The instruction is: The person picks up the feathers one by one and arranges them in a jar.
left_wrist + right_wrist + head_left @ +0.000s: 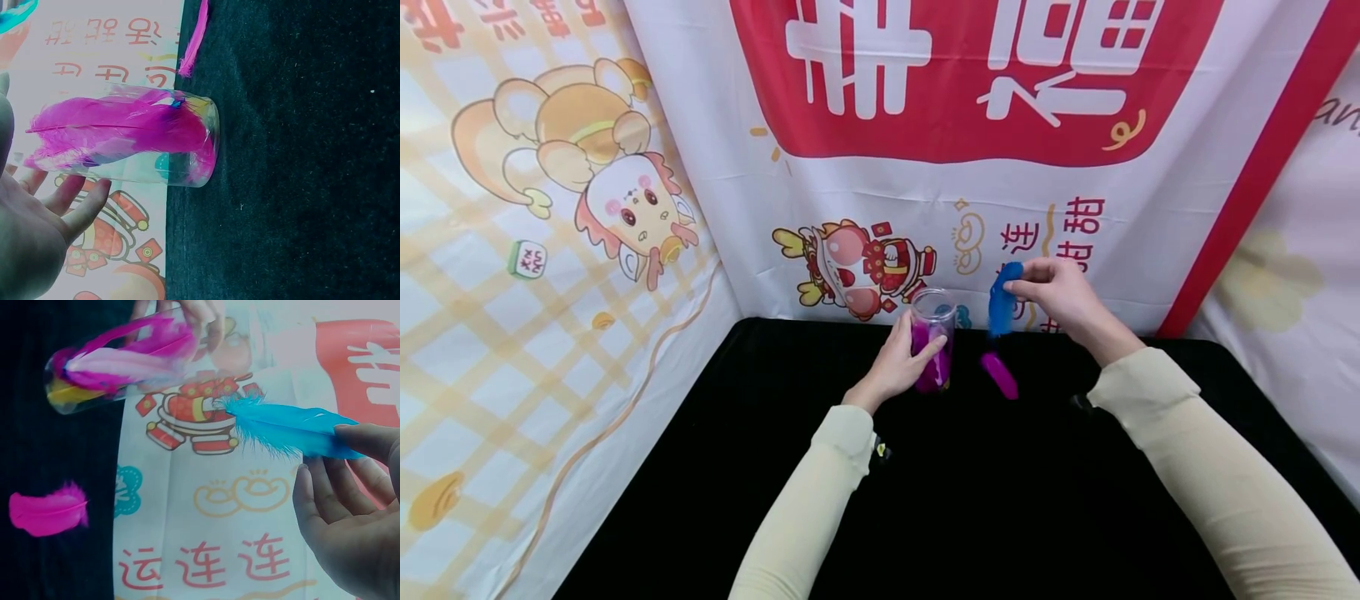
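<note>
A clear plastic cup [934, 310] holds several feathers, mostly magenta, with pale pink and yellow ones [78, 394] showing in the right wrist view. My left hand [895, 360] grips the cup round its side near the back of the black table. Up to the right of the cup, my right hand [1060, 296] pinches a blue feather [287, 428] by its tip between thumb and fingers. The feather's fluffy end hangs down, apart from the cup. Below it a single magenta feather [999, 376] lies on the table.
The black table [970, 500] ends at a printed cloth backdrop [722, 183] close behind the cup. Another printed cloth [550, 350] stands along the left side, and a white one [1285, 317] along the right.
</note>
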Action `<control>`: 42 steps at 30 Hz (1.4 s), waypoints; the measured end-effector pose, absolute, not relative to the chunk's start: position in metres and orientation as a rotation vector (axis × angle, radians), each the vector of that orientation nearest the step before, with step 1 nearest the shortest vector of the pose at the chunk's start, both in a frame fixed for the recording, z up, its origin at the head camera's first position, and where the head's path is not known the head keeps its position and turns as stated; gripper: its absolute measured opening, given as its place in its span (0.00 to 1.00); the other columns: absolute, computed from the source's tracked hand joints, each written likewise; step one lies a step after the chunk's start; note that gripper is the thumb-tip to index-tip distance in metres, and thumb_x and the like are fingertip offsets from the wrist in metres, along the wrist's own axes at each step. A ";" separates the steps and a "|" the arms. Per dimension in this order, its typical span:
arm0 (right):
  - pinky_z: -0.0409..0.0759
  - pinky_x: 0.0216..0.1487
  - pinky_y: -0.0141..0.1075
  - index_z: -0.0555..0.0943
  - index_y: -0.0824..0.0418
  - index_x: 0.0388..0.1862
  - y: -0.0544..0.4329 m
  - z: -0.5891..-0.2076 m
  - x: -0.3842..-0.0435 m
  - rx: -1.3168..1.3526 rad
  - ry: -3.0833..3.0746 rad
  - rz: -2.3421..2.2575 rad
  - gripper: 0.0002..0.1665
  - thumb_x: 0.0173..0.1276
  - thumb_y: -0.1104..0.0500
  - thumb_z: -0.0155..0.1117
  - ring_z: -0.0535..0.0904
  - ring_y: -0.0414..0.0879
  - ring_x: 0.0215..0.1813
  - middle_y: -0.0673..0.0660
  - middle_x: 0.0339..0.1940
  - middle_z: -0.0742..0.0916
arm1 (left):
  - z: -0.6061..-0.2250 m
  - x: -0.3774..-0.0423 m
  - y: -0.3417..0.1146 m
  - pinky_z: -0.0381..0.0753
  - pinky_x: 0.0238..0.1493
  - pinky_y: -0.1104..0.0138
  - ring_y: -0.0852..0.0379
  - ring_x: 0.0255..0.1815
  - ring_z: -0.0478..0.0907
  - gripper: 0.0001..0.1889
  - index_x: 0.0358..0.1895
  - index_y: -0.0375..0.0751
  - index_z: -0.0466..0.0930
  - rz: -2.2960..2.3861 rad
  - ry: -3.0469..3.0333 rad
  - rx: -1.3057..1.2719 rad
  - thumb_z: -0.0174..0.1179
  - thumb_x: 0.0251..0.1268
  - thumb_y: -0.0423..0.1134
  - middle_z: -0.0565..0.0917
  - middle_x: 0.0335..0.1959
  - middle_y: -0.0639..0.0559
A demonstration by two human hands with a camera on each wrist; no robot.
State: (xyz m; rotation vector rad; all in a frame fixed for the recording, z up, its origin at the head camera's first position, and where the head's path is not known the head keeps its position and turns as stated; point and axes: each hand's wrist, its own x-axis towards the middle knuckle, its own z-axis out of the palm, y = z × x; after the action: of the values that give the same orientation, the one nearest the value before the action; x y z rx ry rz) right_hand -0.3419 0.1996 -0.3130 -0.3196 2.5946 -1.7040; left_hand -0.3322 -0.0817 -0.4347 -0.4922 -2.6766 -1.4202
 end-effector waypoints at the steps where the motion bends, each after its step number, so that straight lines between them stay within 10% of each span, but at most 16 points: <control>1: 0.79 0.47 0.36 0.83 0.64 0.44 0.198 -0.311 -0.342 -0.331 2.589 -1.714 0.17 0.71 0.51 0.72 0.83 0.46 0.46 0.47 0.36 0.90 | -0.435 -0.332 -0.082 0.65 0.73 0.49 0.47 0.74 0.64 0.43 0.80 0.51 0.50 -1.422 -2.678 -0.491 0.53 0.72 0.68 0.64 0.73 0.46; 11: 0.77 0.62 0.47 0.82 0.67 0.49 0.184 -0.293 -0.339 -0.379 2.564 -1.750 0.18 0.72 0.54 0.70 0.86 0.46 0.49 0.49 0.41 0.91 | -0.434 -0.332 -0.082 0.64 0.74 0.48 0.47 0.75 0.63 0.45 0.81 0.51 0.48 -1.453 -2.689 -0.490 0.53 0.72 0.69 0.63 0.75 0.46; 42: 0.81 0.59 0.45 0.85 0.68 0.47 0.154 -0.271 -0.338 -0.535 2.590 -1.895 0.14 0.72 0.57 0.70 0.84 0.47 0.50 0.52 0.42 0.91 | -0.437 -0.336 -0.082 0.67 0.73 0.49 0.48 0.73 0.66 0.41 0.79 0.51 0.52 -1.447 -2.662 -0.522 0.53 0.72 0.68 0.66 0.71 0.47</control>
State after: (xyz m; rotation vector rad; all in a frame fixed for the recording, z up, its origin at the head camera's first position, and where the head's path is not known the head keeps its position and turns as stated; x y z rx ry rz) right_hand -0.3383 0.1540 -0.2706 -0.5351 2.5903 -1.8951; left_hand -0.3358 -0.0824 -0.4370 -0.5221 -2.6622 -1.4467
